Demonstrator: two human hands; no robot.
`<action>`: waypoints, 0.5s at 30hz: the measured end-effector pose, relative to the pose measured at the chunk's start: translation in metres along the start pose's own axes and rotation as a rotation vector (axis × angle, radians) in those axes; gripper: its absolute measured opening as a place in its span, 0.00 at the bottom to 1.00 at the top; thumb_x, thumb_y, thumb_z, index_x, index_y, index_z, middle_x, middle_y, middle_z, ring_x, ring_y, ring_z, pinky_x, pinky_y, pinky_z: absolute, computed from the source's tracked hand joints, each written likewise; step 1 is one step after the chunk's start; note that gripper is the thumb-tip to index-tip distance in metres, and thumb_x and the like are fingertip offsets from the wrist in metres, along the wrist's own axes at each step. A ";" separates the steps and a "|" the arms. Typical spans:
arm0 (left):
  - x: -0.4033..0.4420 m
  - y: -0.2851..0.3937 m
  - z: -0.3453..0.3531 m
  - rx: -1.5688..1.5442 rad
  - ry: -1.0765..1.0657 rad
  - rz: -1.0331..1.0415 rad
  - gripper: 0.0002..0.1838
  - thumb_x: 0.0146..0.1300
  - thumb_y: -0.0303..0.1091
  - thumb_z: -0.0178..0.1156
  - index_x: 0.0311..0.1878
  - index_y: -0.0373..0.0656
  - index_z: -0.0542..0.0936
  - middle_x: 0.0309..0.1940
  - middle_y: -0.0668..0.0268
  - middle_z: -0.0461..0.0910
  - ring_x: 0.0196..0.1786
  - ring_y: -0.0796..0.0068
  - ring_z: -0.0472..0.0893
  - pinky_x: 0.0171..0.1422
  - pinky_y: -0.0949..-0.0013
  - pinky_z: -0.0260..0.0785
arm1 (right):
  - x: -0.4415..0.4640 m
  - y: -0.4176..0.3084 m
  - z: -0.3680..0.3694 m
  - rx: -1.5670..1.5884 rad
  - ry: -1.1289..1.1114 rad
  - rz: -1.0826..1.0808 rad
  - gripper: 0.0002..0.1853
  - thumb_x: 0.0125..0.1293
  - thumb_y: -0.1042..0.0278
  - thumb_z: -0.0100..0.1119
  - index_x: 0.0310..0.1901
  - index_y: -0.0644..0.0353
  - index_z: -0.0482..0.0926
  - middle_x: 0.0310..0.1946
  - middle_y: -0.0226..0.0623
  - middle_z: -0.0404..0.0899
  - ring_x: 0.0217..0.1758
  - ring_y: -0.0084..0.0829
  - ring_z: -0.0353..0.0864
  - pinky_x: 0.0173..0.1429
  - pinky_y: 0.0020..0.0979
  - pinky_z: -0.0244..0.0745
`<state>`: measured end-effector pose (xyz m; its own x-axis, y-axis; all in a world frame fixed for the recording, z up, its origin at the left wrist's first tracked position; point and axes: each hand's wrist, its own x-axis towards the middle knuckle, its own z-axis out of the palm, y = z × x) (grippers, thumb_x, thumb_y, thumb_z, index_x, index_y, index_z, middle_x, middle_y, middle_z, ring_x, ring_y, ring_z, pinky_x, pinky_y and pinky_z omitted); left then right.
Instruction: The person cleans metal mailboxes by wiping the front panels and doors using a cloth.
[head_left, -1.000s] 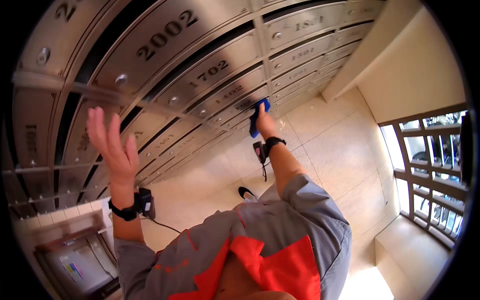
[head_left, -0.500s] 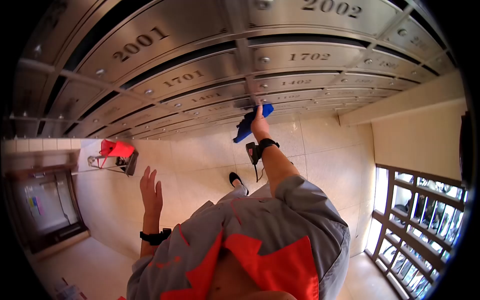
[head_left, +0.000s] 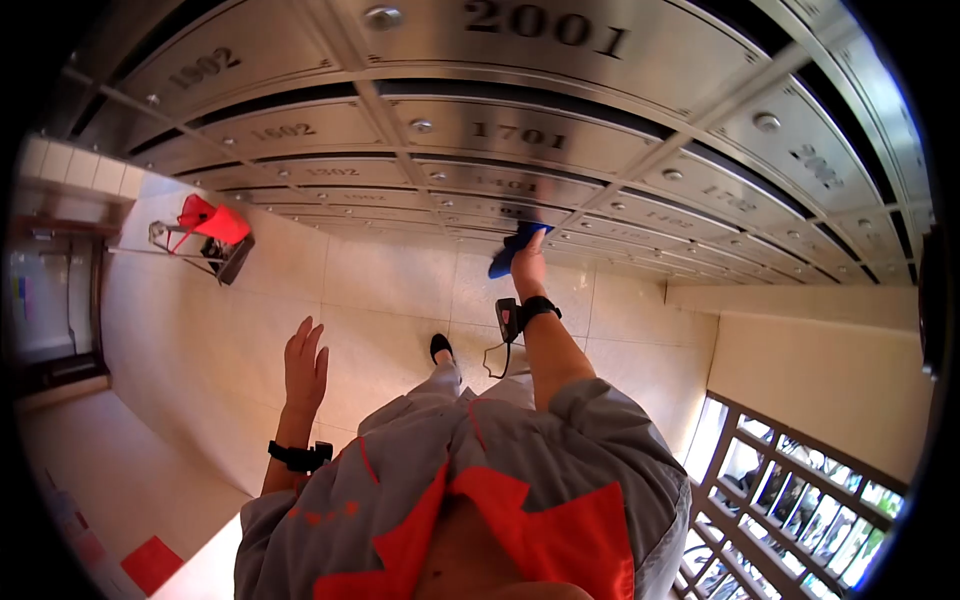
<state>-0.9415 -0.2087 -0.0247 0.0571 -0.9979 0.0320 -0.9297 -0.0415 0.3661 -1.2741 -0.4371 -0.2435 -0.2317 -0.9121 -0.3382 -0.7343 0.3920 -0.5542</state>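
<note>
A blue cloth (head_left: pixel 517 250) is in my right hand (head_left: pixel 530 270), pressed against the lower rows of a wall of metal mailboxes (head_left: pixel 520 133). The fingers are partly hidden by the cloth and the hand. Numbers such as 2001 and 1701 are printed on the mailbox doors, and each door has a small round lock. My left hand (head_left: pixel 305 365) hangs in the air over the floor at the left, its fingers stretched out and holding nothing. Both wrists wear black straps, and a small device with a cable hangs at the right one.
A red dustpan-like thing (head_left: pixel 213 222) with a metal frame stands on the tiled floor (head_left: pixel 390 290) at the left. Behind it is a dark-framed door (head_left: pixel 55 300). On the right are a pale wall (head_left: pixel 810 370) and a barred window (head_left: pixel 790 500).
The view has shifted along the mailboxes, so 2001 and 1701 now sit further right. My right hand with the cloth is now below the 1701 column. My left hand stays raised and free.
</note>
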 end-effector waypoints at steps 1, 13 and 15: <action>-0.009 -0.009 0.002 0.003 -0.011 -0.035 0.19 0.59 0.26 0.50 0.55 0.38 0.68 0.59 0.54 0.63 0.58 0.55 0.64 0.61 0.59 0.56 | 0.001 -0.007 0.004 -0.005 0.025 0.010 0.37 0.59 0.70 0.40 0.66 0.53 0.34 0.38 0.53 0.77 0.38 0.53 0.77 0.40 0.48 0.71; -0.034 -0.052 0.029 -0.154 -0.001 -0.106 0.18 0.57 0.25 0.53 0.53 0.40 0.69 0.57 0.57 0.66 0.55 0.55 0.67 0.58 0.59 0.60 | -0.026 -0.077 0.060 -0.130 -0.055 -0.003 0.39 0.60 0.69 0.41 0.67 0.51 0.29 0.49 0.46 0.74 0.45 0.47 0.77 0.47 0.43 0.72; -0.032 -0.057 0.029 -0.176 -0.008 -0.101 0.18 0.58 0.25 0.52 0.53 0.39 0.70 0.57 0.56 0.66 0.56 0.55 0.67 0.59 0.60 0.59 | -0.028 -0.090 0.065 -0.120 -0.113 0.070 0.39 0.60 0.69 0.41 0.66 0.50 0.28 0.52 0.45 0.72 0.47 0.47 0.76 0.48 0.44 0.71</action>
<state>-0.9012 -0.1758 -0.0734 0.1438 -0.9894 -0.0204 -0.8411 -0.1330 0.5242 -1.1601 -0.4389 -0.2337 -0.2168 -0.8611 -0.4600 -0.7914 0.4309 -0.4337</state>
